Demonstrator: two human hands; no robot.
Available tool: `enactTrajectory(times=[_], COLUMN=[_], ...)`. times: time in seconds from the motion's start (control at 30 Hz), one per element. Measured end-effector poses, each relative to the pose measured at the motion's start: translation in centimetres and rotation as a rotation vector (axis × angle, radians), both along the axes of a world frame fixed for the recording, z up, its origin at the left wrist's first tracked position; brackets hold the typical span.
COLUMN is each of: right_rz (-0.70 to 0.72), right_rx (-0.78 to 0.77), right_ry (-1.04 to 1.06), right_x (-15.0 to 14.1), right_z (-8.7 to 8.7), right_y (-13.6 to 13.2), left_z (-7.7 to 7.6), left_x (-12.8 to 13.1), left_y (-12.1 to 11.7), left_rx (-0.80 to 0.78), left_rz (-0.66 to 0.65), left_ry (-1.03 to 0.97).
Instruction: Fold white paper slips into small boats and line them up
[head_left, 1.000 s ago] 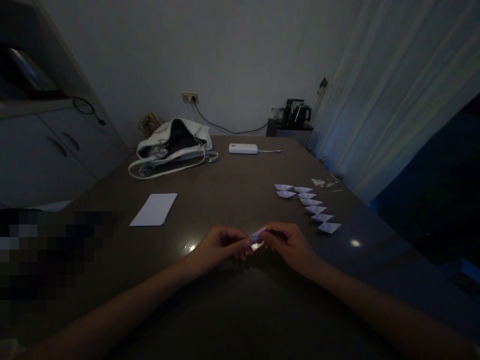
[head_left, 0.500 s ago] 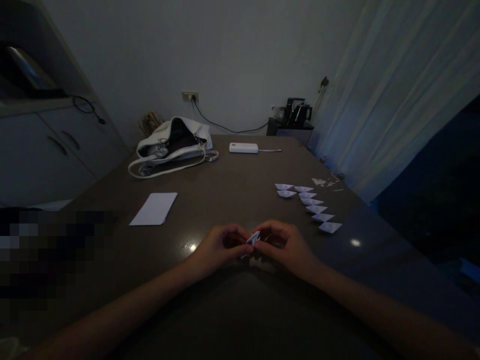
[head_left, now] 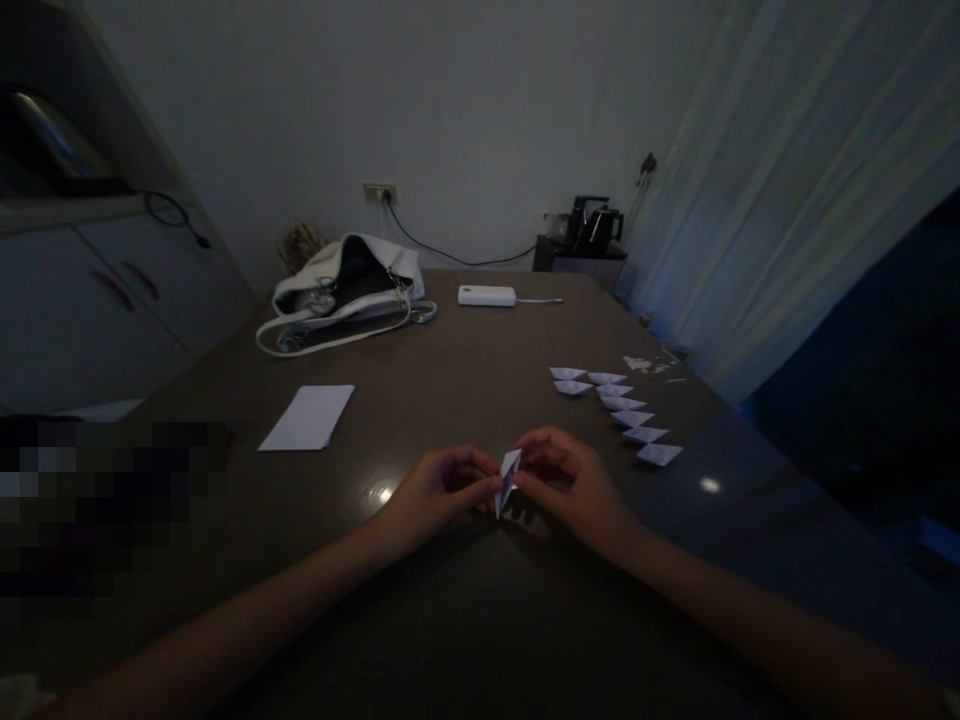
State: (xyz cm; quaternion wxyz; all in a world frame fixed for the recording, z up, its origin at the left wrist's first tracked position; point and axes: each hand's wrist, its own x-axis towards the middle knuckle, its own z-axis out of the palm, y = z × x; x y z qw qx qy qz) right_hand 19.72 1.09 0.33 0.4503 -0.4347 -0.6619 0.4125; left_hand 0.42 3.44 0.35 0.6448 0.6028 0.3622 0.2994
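dim room: pale wall (head_left: pixel 480 120) at the back, whitish curtain (head_left: pixel 697 200) down the right side, cabinet (head_left: pixel 97 290) at the left. counter (head_left: pixel 450 380), brown and glossy, reaching back toward the wall. folded white paper (head_left: pixel 509 467), one piece, small and pointed, held between the two hands above the near part of the counter, tilted, one tip downward. left hand (head_left: pixel 435 490): thumb and fingers pinching the left side of that paper. right hand (head_left: pixel 581 490): thumb and fingers pinching its right side. boat-shaped papers (head_left: pixel 634 419), eight, white, on the counter beyond and to the right of the right hand; two sit at the left, six form a slanting row coming nearer toward the right. paper scraps (head_left: pixel 639 365), several, near the right edge, beyond the row. stack of white sheets (head_left: pixel 307 418), flat, well apart from the left hand, on its left. white handbag (head_left: pixel 409 265), one, open, strap loose, at the far left. oblong white device (head_left: pixel 487 296) with short cable (head_left: pixel 540 301), right of the handbag. black kettle (head_left: pixel 600 230), on a dark stand (head_left: pixel 577 263) past the far right corner.
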Motion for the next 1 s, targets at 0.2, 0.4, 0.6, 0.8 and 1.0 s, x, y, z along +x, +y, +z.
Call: enactTrajectory(times=[0.2, 0.4, 0.6, 0.8, 1.0], right_rz=[-0.026, -0.088, 0.02, 0.093, 0.15], right_rx=[0.388, 0.282, -0.024, -0.184, -0.275], right_ry=[-0.288, -0.357, -0.12, 0.029, 0.031], right_x=[0.1, 0.3, 0.0, -0.1, 0.1], right_z=[0.3, 0.2, -0.1, -0.7, -0.6], right_y=[-0.4, -0.2, 0.0, 0.5, 0.9], left_z=[0.0, 0.0, 0.0, -0.3, -0.1], left_x=[0.2, 0.2, 0.3, 0.1, 0.1], left_y=[0.0, 0.0, -0.1, -0.1, -0.4], left_rx=[-0.008, -0.009, 0.005, 0.083, 0.176], left_rz=[0.018, 0.0, 0.032, 0.02, 0.003], left_ry=[-0.02, -0.063, -0.055, -0.025, 0.062])
